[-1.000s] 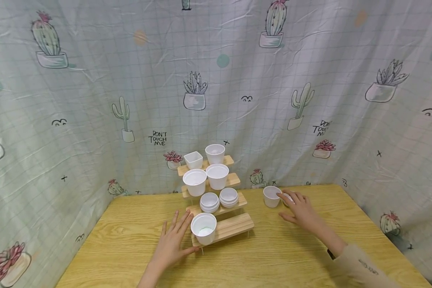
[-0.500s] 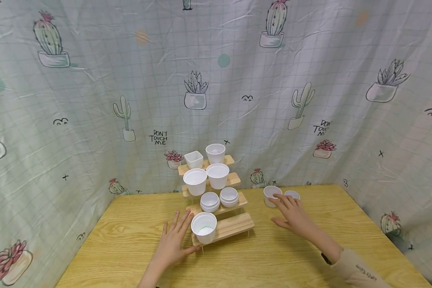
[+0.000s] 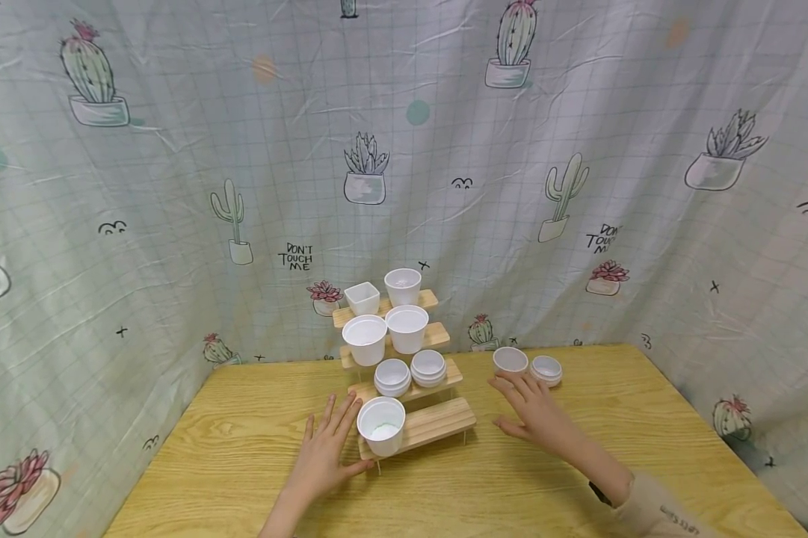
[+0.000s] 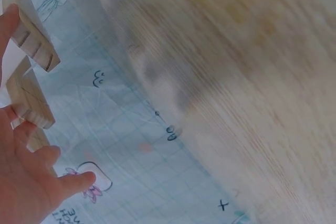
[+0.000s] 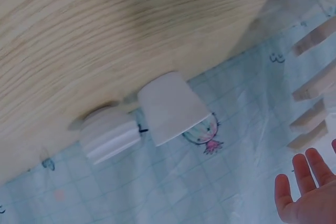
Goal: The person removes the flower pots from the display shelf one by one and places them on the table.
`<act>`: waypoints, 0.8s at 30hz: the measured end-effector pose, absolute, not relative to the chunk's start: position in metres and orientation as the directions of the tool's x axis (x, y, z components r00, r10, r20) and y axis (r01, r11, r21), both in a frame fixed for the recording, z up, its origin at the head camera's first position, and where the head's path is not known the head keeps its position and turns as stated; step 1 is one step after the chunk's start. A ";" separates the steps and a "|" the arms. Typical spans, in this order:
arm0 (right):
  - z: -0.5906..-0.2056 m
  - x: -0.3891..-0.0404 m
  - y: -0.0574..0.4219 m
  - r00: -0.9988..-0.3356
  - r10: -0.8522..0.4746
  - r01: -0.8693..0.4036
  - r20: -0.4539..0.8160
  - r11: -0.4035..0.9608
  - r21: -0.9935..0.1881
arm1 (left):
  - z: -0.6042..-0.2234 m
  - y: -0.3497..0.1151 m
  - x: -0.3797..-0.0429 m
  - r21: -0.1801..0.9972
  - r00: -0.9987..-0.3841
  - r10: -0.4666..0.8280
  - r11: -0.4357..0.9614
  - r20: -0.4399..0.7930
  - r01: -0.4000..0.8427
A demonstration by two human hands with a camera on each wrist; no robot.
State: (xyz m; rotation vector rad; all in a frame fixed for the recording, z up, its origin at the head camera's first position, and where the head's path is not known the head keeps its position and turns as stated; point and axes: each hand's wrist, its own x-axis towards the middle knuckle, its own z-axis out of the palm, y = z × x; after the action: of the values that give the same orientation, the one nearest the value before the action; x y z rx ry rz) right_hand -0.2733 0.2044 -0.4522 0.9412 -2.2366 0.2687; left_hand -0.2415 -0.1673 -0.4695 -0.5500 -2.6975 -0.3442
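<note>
My left hand (image 3: 323, 448) rests its spread fingers against the left end of a tiered wooden stand (image 3: 440, 422); in the left wrist view its fingertips touch the ends of the wooden boards (image 4: 37, 100). Right by that hand, a white pot (image 3: 385, 437) stands on the lowest step, with a green mark inside. My right hand (image 3: 531, 415) hovers over the table right of the stand, palm down and fingers apart, holding nothing. Just beyond its fingers stand a tall white pot (image 3: 510, 360) and a small ridged white pot (image 3: 546, 370); the hand partly hides the tall one.
The upper steps carry two small ridged pots (image 3: 427, 366), two large round pots (image 3: 406, 329), a square pot (image 3: 362, 298) and a round one (image 3: 403, 287). A cactus-print curtain (image 3: 404, 187) hangs behind the wooden table (image 3: 242, 441).
My right hand has moved left and toward the front, away from the two pots on the table, and the small ridged one has come into view. The left hand stays where it was.
</note>
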 end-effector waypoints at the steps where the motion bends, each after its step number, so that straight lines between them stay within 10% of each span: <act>1: -0.453 -0.272 0.202 -0.506 -0.554 -0.698 0.661 0.713 0.064 | -0.470 -0.167 -0.241 0.163 -0.857 0.329 0.894 0.398 0.419; 24: -0.461 -0.247 0.144 -0.503 -0.636 -0.769 0.585 0.638 0.032 | -0.471 -0.167 -0.241 0.180 -0.853 0.336 0.883 0.400 0.433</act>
State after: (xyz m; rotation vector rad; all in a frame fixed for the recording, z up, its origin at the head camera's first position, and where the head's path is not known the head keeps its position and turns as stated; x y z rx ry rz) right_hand -0.2470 0.1439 -0.4607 1.0934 -2.2977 0.3130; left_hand -0.2411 -0.1669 -0.4710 -0.5691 -2.6907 -0.3752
